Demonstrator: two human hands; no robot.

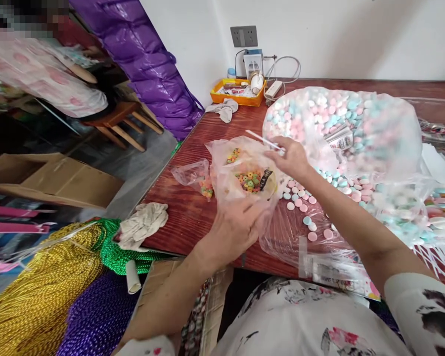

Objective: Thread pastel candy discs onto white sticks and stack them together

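Flat red-brown wooden table point(178, 202): before you.
Whitish crumpled plastic bag point(223, 174): on the table.
Bulging clear plastic sack point(300, 118): to your right of the bag.
Rectangular orange plastic tray point(237, 100): behind the bag.

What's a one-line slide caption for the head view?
Left hand touching a translucent plastic bag of small multicoloured pieces; right hand holding a thin white stick.

The person's two hands point(237, 230), one black-labelled bag point(226, 185), one orange tray point(241, 102), two crumpled cloths point(144, 225), one socket plate point(244, 36), one stool point(113, 117).

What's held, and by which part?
Right hand: white stick, by its near end. Left hand: at the near side of the plastic bag; grip unclear.
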